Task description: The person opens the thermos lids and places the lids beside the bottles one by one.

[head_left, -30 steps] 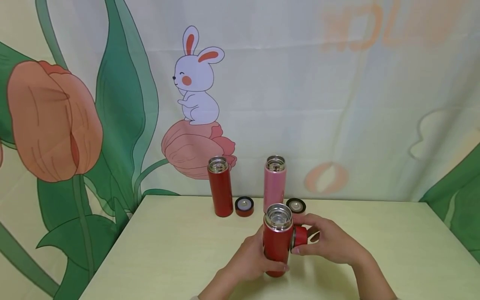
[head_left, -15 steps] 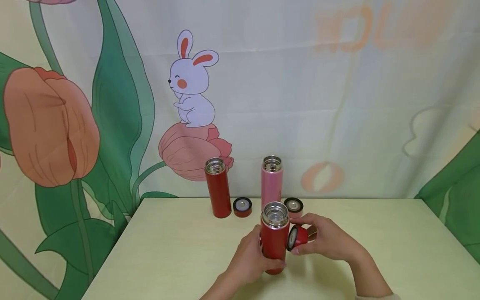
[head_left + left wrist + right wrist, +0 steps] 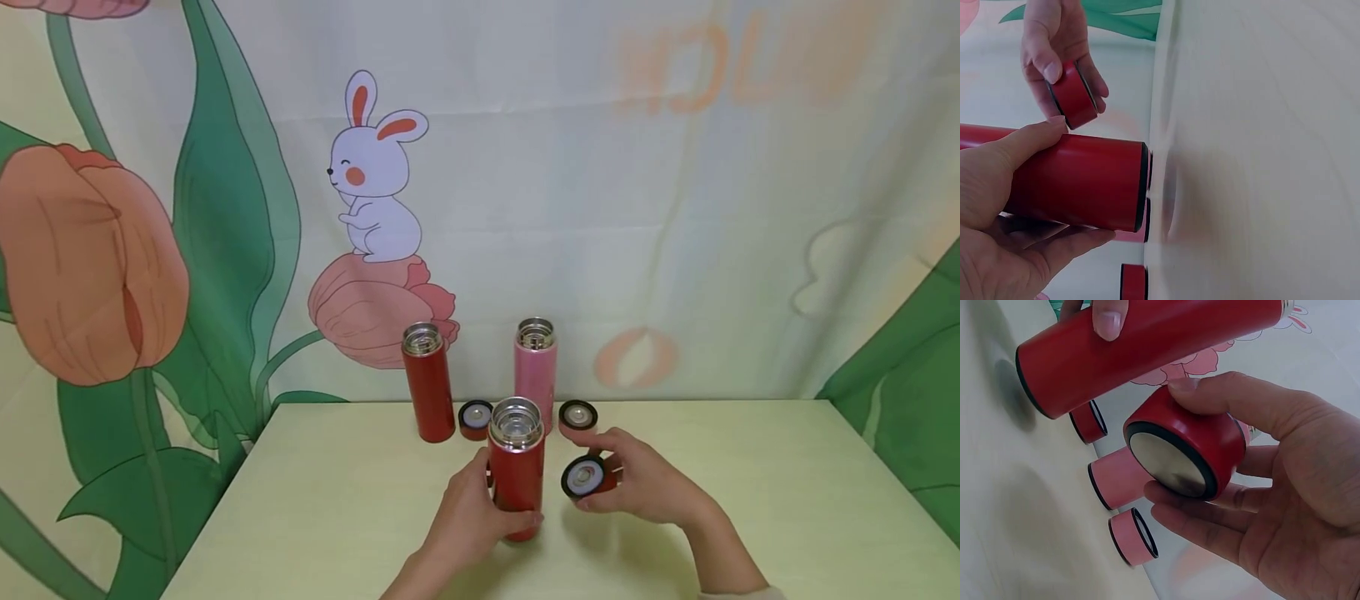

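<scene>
My left hand (image 3: pixel 461 517) grips an upright red thermos bottle (image 3: pixel 517 475) around its lower body. Its steel mouth is uncovered, and its base hangs just above the table in the left wrist view, where the bottle (image 3: pixel 1085 178) lies across the picture. To its right, my right hand (image 3: pixel 648 479) pinches a red lid (image 3: pixel 583 477) between thumb and fingers. The lid's black-rimmed inner side faces the head camera. From the right wrist, the lid (image 3: pixel 1179 428) shows a round metal disc on its top. A gap separates lid and bottle.
Behind stand a second red thermos bottle (image 3: pixel 430 392) and a pink one (image 3: pixel 536 375), both uncapped. A red lid (image 3: pixel 474 425) and a pink lid (image 3: pixel 578 421) lie inner side up beside them. A printed cloth (image 3: pixel 570 208) hangs along the back edge of the pale table (image 3: pixel 330 500).
The bottle in my left hand has shifted left, away from the lid. My right hand has turned the lid so its inner side faces the head camera. The head view has also drifted slightly.
</scene>
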A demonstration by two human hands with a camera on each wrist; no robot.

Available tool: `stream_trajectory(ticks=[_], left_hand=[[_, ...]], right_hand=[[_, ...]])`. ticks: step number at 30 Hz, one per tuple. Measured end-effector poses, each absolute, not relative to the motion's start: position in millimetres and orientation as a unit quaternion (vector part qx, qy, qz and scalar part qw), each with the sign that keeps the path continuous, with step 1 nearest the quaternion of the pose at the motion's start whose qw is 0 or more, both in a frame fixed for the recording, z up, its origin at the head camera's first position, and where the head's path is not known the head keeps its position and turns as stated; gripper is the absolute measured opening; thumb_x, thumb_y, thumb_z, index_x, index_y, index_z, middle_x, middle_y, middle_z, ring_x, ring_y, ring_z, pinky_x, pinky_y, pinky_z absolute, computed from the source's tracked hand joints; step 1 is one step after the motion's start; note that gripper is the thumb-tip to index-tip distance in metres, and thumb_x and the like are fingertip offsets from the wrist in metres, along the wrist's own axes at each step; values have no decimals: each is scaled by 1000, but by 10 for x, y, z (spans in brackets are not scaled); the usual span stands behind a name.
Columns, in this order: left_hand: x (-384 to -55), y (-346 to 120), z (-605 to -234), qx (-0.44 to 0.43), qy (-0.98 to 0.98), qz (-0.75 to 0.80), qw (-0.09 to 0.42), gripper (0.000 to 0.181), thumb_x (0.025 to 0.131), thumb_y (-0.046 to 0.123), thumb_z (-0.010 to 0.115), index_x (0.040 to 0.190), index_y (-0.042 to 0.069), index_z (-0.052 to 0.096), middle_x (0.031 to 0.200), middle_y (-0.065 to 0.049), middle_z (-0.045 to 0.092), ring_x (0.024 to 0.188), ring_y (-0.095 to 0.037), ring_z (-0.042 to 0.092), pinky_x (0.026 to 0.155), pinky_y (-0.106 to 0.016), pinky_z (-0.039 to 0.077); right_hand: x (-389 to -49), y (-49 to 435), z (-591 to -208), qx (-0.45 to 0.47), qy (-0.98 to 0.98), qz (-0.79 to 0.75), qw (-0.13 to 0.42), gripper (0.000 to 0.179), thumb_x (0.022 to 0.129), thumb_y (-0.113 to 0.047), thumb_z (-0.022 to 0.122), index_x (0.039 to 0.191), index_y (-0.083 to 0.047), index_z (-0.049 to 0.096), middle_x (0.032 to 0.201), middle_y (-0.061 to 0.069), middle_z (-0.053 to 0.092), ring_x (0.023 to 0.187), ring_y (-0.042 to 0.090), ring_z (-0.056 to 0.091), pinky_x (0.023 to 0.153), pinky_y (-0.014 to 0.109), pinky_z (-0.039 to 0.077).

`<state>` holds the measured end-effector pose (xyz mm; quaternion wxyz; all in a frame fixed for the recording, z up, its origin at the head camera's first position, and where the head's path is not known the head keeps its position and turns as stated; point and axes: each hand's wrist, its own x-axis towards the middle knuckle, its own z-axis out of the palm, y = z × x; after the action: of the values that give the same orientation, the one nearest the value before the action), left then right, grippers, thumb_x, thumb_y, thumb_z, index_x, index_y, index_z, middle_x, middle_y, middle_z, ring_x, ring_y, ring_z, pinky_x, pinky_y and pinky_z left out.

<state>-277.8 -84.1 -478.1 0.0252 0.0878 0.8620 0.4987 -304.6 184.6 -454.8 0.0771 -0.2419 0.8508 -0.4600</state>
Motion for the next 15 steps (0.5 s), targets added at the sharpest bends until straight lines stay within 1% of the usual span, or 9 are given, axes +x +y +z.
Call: stream_trajectory(ticks=[3, 7, 11, 15], left_hand=[[-2755, -897, -4779, 80, 863, 498, 20, 82, 72, 39, 95, 138, 16, 52, 127, -1, 68, 118, -23, 65, 99, -49, 57], [-2752, -954, -4777, 71, 867, 493, 12, 83, 71, 40, 95, 138, 17, 53, 128, -2, 69, 119, -24, 65, 99, -49, 58], [-2771, -998, -4762, 63, 866, 496, 8, 82, 72, 41, 95, 138, 19, 52, 130, -1, 68, 122, -26, 64, 101, -51, 57], [-2779, -1049, -4736, 50, 864, 501, 4, 82, 72, 40, 95, 140, 20, 52, 133, -2, 67, 127, -29, 62, 101, -53, 56]], right_hand=[[-3051, 1825, -4586, -251, 848, -462, 72, 85, 77, -26, 93, 152, -26, 53, 121, 16, 55, 97, 20, 70, 84, 25, 59], [-3058, 1804, -4623, -253, 856, -447, 58, 84, 77, -27, 92, 151, -20, 54, 116, 12, 54, 96, 19, 69, 84, 24, 57], [-3051, 1778, -4638, -248, 869, -427, 44, 78, 77, -30, 92, 145, -14, 58, 116, 9, 57, 96, 19, 66, 85, 24, 53], [-3038, 1738, -4660, -248, 868, -429, 37, 70, 77, -29, 91, 137, -11, 61, 121, 10, 58, 98, 18, 65, 87, 25, 52]])
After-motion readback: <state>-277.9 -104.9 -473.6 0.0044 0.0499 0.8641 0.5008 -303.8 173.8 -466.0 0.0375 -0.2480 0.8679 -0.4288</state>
